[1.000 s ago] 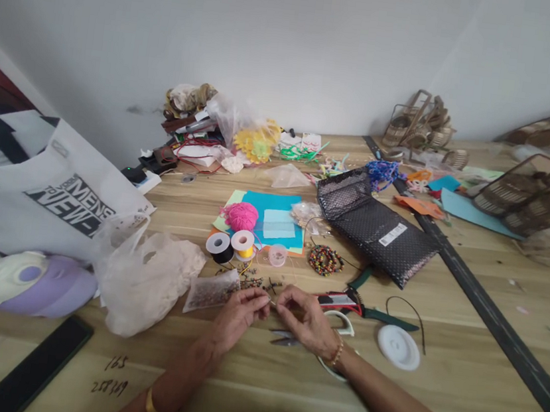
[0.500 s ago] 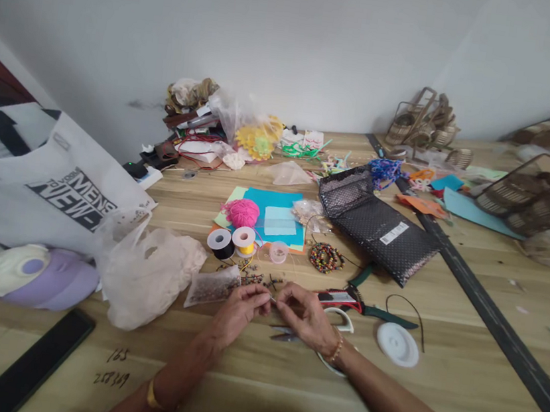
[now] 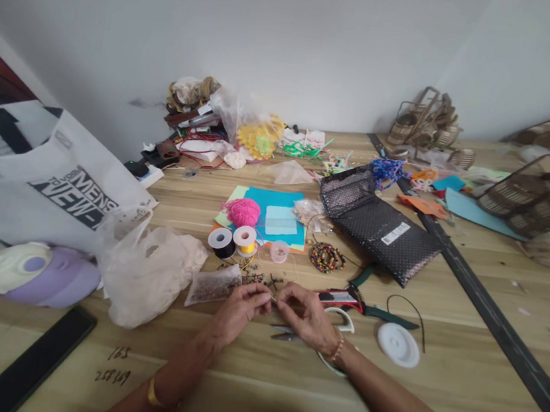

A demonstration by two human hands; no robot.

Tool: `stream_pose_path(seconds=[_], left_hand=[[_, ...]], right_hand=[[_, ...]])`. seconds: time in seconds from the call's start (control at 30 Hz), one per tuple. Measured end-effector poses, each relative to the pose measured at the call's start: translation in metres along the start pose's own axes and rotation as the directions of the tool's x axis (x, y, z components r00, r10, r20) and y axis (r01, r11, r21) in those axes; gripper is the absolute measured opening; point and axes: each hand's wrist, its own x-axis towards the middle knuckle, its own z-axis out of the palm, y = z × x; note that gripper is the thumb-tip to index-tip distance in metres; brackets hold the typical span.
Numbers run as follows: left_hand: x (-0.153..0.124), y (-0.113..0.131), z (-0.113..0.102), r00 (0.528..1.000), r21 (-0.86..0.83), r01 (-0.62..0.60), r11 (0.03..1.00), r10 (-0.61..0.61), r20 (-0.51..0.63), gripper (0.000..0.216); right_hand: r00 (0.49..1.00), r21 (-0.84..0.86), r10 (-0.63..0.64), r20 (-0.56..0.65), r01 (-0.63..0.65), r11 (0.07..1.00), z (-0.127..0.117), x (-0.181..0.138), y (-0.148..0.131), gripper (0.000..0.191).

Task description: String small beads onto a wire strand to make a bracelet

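**Both hands pinching a thin piece above the beads**

The left hand [image 3: 241, 307] and the right hand [image 3: 305, 317] are meeting fingertip to fingertip low over the wooden table [image 3: 252, 390]. The thumb and forefinger of each hand are pressing together on a thin piece [image 3: 273, 297], which is sitting in the small gap between the two hands. It is too small to tell what it is. The remaining fingers are curling in loosely.

Just beyond the fingertips, loose beads [image 3: 257, 277] are lying scattered. A clear bead bag [image 3: 212, 285] is lying just beside the left hand. Small scissors [image 3: 283, 333] are lying on the table just below the right hand, and a white ring [image 3: 344, 319] is showing partly behind that wrist.

To the right, a red cutter [image 3: 338, 299] and green-handled pliers [image 3: 375, 310] are lying near each other, with a white lid [image 3: 398, 345] a little nearer the table edge.

Further back, a black spool [image 3: 221, 241] and an orange spool [image 3: 245, 239] are standing side by side. Behind them a pink yarn ball [image 3: 243, 212] is resting against blue paper [image 3: 275, 201]. A coil of coloured beads [image 3: 326, 258] is lying near a black mailer [image 3: 377, 225]
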Motion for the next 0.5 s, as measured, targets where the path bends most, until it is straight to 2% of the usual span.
stream_pose_path(seconds=[0.5], left_hand=[[-0.0017, 0.0009, 0.0015, 1.000, 0.037, -0.006, 0.999, 0.005, 0.016, 0.029]], right_hand=[[1.000, -0.015, -0.014, -0.009, 0.014, 1.000, -0.0001, 0.0002, -0.0004, 0.023]])
